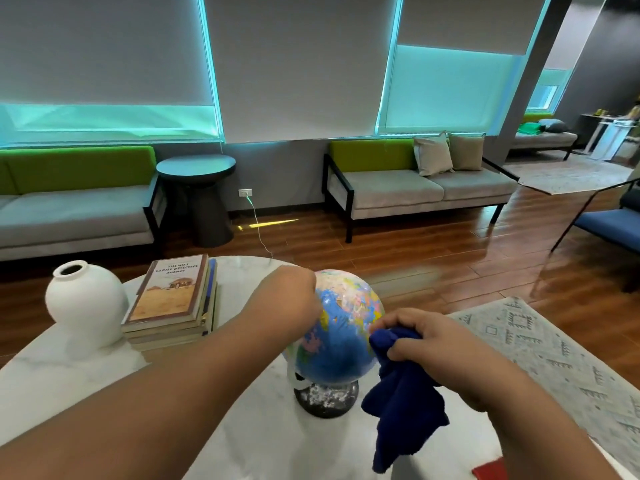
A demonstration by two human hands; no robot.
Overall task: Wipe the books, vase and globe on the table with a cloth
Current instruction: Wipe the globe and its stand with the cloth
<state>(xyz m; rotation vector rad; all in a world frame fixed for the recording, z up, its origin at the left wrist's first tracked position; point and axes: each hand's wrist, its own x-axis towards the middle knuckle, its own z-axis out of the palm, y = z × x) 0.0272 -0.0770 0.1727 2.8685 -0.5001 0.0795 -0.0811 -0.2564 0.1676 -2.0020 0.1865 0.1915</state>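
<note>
A colourful globe [346,327] on a dark round base stands in the middle of the white marble table [69,368]. My right hand [436,344] grips a dark blue cloth [401,403] and presses it against the globe's right side. My left hand [294,292] rests against the globe's upper left; its fingers are hidden behind the ball. A stack of books [173,303] lies to the left of the globe, and a white round vase [85,303] stands left of the books.
A red object [491,472] peeks in at the table's near right edge. Beyond the table are wooden floor, a patterned rug [554,355] on the right, grey and green sofas, a dark round side table [197,199] and a white cable.
</note>
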